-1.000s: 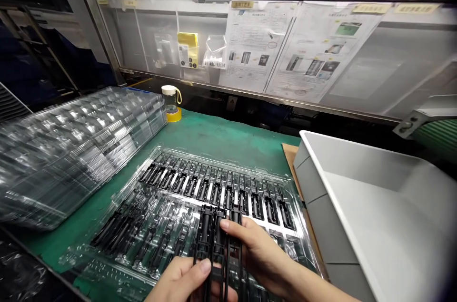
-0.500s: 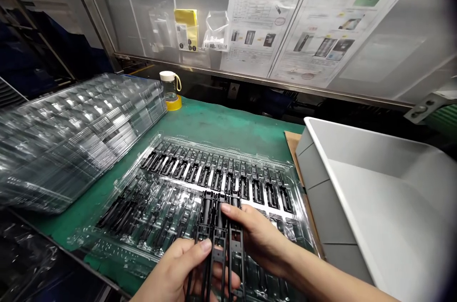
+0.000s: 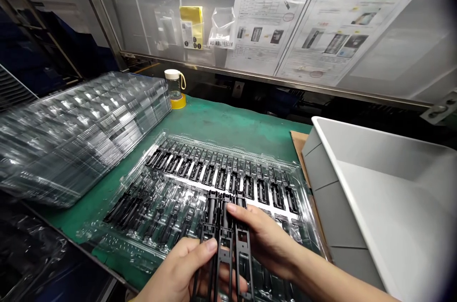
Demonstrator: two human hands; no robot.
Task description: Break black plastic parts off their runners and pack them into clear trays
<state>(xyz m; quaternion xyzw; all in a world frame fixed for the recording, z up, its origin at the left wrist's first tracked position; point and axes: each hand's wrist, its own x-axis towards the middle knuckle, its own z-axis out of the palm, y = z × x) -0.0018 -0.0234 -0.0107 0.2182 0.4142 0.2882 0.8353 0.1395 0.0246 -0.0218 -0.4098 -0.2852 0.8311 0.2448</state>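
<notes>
Three long black plastic frames (image 3: 225,240) stand side by side between my hands, over the near part of a clear plastic tray (image 3: 228,142). My left hand (image 3: 194,264) is closed on their lower left part, its thumb on the left frame and its fingers passing behind. My right hand (image 3: 262,233) grips from the right, thumb across the middle frame near its top; its other fingers are mostly hidden. Similar black parts (image 3: 233,182) fill the tray's far row, and several more (image 3: 130,209) sit at the left of its near row.
A tall stack of clear trays (image 3: 117,135) stands at the left. To the right, a grey bin (image 3: 335,188) rests beside brown cardboard (image 3: 299,142). A lidded bottle (image 3: 173,83) sits on a yellow tape roll (image 3: 178,101) on the green mat (image 3: 228,119). Printed sheets (image 3: 274,21) hang behind.
The view has shifted slightly, so the surroundings appear a little further right. Both hands keep their hold on the black frames, which look slightly more spread at the bottom.
</notes>
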